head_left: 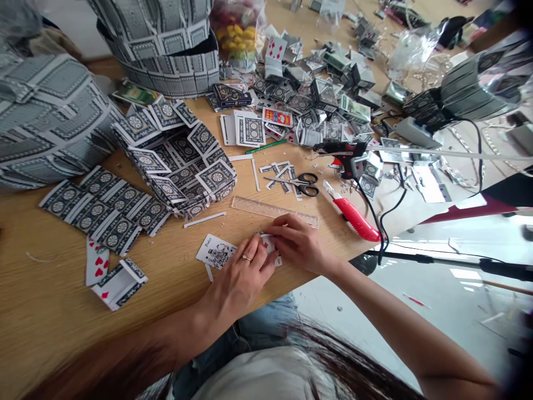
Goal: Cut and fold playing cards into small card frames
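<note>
Close to the table's front edge, both hands meet over a white playing card (pixel 267 243) with red diamonds. My left hand (pixel 245 266), with a ring on one finger, presses the card's left side with bent fingers. From the right, my right hand (pixel 297 243) pinches the card's upper edge. Fingers cover much of the card, so any fold in it is hard to make out. A joker card (pixel 215 251) lies flat just left of my left hand. Beyond the hands lies a clear ruler (pixel 275 211), with black-handled scissors (pixel 297 182) behind it.
A basket of folded cards (pixel 183 161) and a woven card panel (pixel 104 208) are at left, larger card baskets (pixel 166 61) behind. A red utility knife (pixel 353 216) and a corded glue gun (pixel 343 155) lie right, before a heap of folded cards (pixel 320 94).
</note>
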A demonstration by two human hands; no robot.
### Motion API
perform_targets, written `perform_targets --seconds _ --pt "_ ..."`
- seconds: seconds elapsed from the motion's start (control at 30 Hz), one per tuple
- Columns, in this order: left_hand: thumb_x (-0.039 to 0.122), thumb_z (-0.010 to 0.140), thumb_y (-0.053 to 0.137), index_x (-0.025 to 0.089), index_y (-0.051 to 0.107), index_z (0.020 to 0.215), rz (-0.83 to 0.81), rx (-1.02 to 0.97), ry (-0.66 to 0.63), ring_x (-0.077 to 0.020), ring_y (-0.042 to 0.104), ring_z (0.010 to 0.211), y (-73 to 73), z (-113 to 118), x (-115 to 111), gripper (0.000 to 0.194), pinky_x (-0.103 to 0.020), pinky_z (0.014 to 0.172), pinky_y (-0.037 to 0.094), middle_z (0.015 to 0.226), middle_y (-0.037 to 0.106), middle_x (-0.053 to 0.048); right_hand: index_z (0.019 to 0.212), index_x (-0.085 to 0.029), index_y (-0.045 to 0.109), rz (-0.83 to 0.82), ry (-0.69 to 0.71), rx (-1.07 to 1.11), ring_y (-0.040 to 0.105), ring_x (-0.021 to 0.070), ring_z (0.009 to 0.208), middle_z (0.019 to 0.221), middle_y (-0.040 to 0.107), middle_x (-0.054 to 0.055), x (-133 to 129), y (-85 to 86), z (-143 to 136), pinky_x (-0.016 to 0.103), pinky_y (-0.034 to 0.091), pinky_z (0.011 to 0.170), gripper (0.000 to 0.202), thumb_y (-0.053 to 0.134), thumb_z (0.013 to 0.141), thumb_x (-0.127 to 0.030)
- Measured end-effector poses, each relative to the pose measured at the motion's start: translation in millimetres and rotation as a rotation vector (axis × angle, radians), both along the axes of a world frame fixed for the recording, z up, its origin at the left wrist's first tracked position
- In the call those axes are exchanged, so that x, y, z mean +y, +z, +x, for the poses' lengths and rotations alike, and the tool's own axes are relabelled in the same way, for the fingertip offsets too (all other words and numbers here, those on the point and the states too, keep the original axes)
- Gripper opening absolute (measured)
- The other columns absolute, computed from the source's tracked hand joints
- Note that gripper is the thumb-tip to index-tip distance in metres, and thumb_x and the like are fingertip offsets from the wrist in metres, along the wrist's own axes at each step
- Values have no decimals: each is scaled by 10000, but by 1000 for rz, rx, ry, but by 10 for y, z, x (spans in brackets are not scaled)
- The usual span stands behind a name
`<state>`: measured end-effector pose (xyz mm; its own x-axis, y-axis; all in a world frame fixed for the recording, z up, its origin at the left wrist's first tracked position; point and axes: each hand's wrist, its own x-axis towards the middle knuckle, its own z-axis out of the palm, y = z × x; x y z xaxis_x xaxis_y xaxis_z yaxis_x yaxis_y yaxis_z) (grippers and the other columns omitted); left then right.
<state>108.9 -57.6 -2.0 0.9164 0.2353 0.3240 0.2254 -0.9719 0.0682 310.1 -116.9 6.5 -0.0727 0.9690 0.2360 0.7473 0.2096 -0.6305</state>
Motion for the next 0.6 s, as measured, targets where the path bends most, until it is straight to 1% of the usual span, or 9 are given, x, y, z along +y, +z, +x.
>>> perform_targets --seconds 0.1,0.2,0.3,0.4,0.47,0.53,0.6 --pt "165 912 537 186 600 1231 5 26 6 -268 599 1175 -1 -16 -10 327 -393 965 525 1149 654 -138 1163 -211 654 23 28 -16 622 183 929 1032 623 90 7 -39 33 331 546 810 244 526 955 -223" --pt "168 889 578 185 554 1295 -5 77 0 -283 576 1210 19 -31 -24 407 -398 985 516 1245 600 -145 1167 -192 652 44 62 -35 613 187 932 1037 633 98 8 -54 55 341 542 822 252 512 958 -192" --pt "151 873 600 212 563 1283 -17 61 30 -272 579 1204 24 -23 -33 416 -370 957 534 1296 571 -135 1196 -177 635 53 116 -63 602 201 940 1051 642 115 6 -47 76 359 547 812 272 502 959 -180" --pt "168 877 621 285 595 1225 -52 46 103 -240 618 1134 -3 9 -33 369 -329 881 565 1297 585 -115 1237 -143 606 71 169 -110 592 215 941 1051 649 131 7 -47 110 368 551 808 302 508 952 -162" --pt "187 874 639 317 601 1215 -63 35 128 -233 633 1106 -32 36 -34 367 -313 852 572 1288 600 -102 1277 -123 575 90 203 -149 588 223 949 1062 653 139 8 -51 140 375 552 813 333 496 956 -158" --pt "203 875 649 322 611 1195 -46 -16 142 -222 649 1074 -58 63 -39 344 -303 842 572 1266 621 -96 1313 -114 544 109 246 -184 586 232 979 1092 654 148 10 -48 167 382 553 821 355 453 975 -174" --pt "214 878 653 301 618 1167 -3 -87 155 -209 668 1023 -73 88 -49 304 -293 829 570 1226 649 -107 1312 -98 540 130 289 -225 585 242 1008 1117 656 157 13 -23 177 386 551 820 360 390 998 -191"
